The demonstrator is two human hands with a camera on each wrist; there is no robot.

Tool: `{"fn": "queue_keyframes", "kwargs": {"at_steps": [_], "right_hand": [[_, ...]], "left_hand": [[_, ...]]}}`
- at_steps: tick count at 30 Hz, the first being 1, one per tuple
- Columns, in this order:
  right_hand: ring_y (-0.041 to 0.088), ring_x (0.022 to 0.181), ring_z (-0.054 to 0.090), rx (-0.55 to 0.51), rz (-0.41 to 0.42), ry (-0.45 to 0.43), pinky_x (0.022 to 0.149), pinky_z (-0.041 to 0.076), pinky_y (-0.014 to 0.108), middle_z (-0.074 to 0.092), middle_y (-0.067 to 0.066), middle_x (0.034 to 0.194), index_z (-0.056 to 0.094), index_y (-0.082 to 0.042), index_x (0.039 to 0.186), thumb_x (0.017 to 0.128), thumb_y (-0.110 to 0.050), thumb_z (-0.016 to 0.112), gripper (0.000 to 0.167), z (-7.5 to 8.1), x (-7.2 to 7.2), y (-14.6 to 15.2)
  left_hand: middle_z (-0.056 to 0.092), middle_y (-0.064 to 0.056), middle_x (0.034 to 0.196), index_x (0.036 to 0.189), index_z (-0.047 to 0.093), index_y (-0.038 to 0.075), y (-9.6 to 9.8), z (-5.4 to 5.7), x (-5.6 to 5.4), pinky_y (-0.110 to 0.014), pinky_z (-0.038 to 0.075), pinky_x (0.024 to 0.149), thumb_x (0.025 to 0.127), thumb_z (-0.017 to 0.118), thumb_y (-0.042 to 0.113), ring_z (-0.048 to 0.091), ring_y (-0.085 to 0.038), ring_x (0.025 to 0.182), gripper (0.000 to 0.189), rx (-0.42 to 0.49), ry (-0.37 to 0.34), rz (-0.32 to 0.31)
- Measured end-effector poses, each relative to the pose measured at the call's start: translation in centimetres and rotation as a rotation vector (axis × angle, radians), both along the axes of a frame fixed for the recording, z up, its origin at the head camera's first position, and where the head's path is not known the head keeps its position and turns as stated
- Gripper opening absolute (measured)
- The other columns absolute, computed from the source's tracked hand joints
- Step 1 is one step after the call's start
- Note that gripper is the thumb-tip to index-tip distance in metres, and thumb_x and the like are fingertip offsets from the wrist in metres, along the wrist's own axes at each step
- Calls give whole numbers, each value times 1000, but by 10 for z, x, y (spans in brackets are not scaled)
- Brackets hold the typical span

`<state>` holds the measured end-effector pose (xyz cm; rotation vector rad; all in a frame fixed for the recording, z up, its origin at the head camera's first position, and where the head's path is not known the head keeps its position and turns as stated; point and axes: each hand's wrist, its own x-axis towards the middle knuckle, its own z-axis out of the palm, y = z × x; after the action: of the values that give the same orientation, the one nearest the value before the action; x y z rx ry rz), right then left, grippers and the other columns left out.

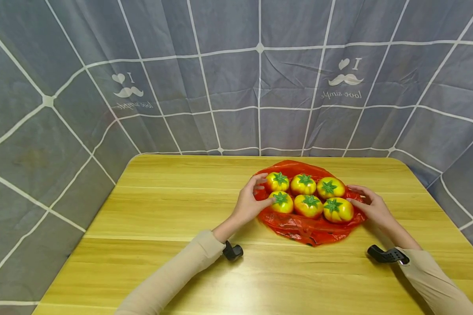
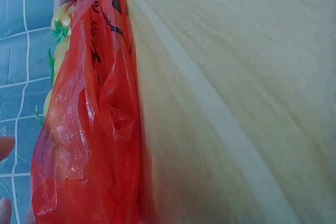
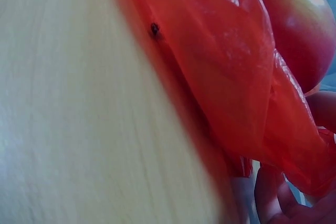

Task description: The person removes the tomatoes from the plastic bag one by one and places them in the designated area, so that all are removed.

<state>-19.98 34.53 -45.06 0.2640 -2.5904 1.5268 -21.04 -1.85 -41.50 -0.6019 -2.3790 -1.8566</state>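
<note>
Several glossy yellow-red tomatoes [image 1: 308,205] with green star-shaped tops sit in two rows on a spread red plastic bag [image 1: 299,225]. At the bag's left side is my left hand [image 1: 249,199], its thumb against the near-left tomato [image 1: 282,206] and its fingers by the far-left one. My right hand [image 1: 372,205] is at the right side, its thumb beside the near-right tomato [image 1: 336,215]. In the right wrist view, right fingers [image 3: 270,192] curl under the bag's edge with the thumb above. Only fingertips [image 2: 5,148] of the left hand show in its wrist view.
The tomatoes stand towards the back right of a wooden table [image 1: 173,197]. A grey curtain [image 1: 228,83] with white grid lines hangs behind and at both sides. Black straps with devices [image 1: 232,251] are worn on both wrists.
</note>
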Motion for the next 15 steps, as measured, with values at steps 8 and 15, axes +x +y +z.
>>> {"fn": "queue_keyframes", "kwargs": {"at_steps": [8,15], "right_hand": [[-19,91,51,-8,7,-8,76,42,2,50,-41,105,47,7,132,93,-8,60,43,0,0,-1],[-19,91,50,-17,-5,-33,76,42,2,49,-41,104,47,6,133,94,-12,59,44,0,0,-1]], "left_hand": [[57,-20,128,134,47,-1,3,-5,-1,-47,45,99,76,77,3,54,-35,116,66,-58,26,4],[58,-17,128,135,49,3,6,-6,1,-44,46,98,73,82,10,55,-34,113,71,-123,-19,25]]}}
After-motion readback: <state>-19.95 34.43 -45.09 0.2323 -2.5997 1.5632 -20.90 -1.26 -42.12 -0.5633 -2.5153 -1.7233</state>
